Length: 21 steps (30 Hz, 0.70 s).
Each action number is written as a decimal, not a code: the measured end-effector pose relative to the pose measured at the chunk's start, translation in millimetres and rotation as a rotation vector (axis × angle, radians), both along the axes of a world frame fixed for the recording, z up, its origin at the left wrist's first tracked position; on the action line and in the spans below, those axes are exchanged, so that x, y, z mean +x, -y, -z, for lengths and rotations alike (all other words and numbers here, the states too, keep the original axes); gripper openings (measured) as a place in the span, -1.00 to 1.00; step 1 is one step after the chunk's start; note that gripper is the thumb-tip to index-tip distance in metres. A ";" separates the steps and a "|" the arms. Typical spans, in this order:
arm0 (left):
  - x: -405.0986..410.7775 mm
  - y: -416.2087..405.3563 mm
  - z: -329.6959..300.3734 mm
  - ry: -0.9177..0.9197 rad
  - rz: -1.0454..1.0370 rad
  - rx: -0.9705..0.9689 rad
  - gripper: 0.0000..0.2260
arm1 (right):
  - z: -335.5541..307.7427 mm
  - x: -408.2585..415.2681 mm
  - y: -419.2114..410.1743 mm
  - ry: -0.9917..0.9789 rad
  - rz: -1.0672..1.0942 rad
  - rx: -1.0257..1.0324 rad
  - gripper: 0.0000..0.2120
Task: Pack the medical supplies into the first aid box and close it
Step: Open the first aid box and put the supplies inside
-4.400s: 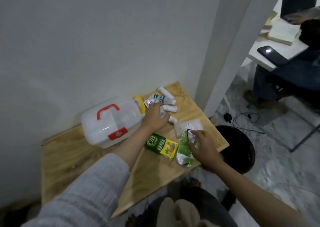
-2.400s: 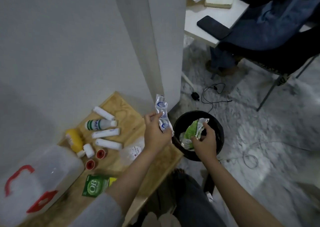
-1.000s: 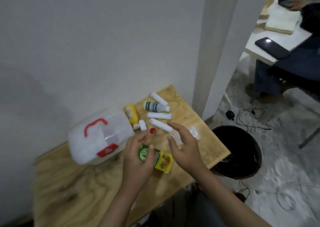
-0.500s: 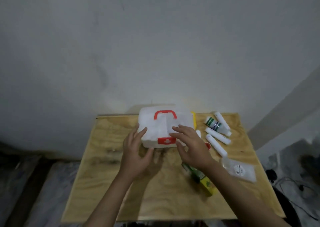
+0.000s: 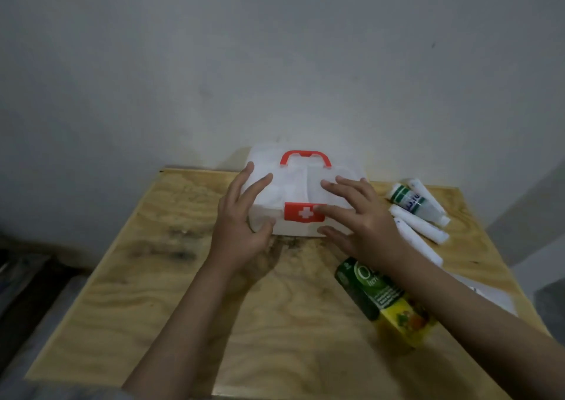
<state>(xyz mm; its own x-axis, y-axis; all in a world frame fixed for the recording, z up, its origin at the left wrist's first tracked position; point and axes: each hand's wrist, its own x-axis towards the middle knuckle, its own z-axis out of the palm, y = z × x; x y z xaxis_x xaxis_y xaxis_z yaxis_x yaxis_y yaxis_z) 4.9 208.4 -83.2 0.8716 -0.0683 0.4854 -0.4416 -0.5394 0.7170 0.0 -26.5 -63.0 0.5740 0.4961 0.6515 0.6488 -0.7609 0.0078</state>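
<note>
The white first aid box (image 5: 302,195) sits shut at the back of the wooden table (image 5: 159,292), by the wall. The left hand (image 5: 241,225) is open with fingers spread, touching the box's left side. The right hand (image 5: 360,219) is open too, and 1 finger lies on the red latch (image 5: 301,212). Neither hand holds anything. Both hands are closer to the box than half a second ago. White tubes (image 5: 419,213) and a green and yellow carton (image 5: 382,302) lie to the right.
</note>
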 end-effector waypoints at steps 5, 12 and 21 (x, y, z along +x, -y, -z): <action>-0.9 4.6 2.6 0.063 -0.042 0.039 -0.39 | 4.7 3.2 -0.7 0.130 0.039 -0.084 -0.80; -5.8 5.1 -4.9 0.042 -0.041 0.023 -0.40 | -6.0 -11.2 0.8 0.071 -0.008 -0.052 -0.74; -11.8 28.4 -14.6 -0.085 -0.221 -0.039 -0.16 | -17.7 -10.2 -8.5 0.133 0.060 -0.102 -0.80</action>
<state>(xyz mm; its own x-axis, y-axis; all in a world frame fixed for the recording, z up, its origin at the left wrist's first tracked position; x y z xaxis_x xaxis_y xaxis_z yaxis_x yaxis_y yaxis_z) -6.9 180.1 -68.6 0.9012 0.1458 0.4082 -0.2531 -0.5876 0.7686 -10.2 -18.0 -45.3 0.5168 0.5307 0.6717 0.5899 -0.7894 0.1698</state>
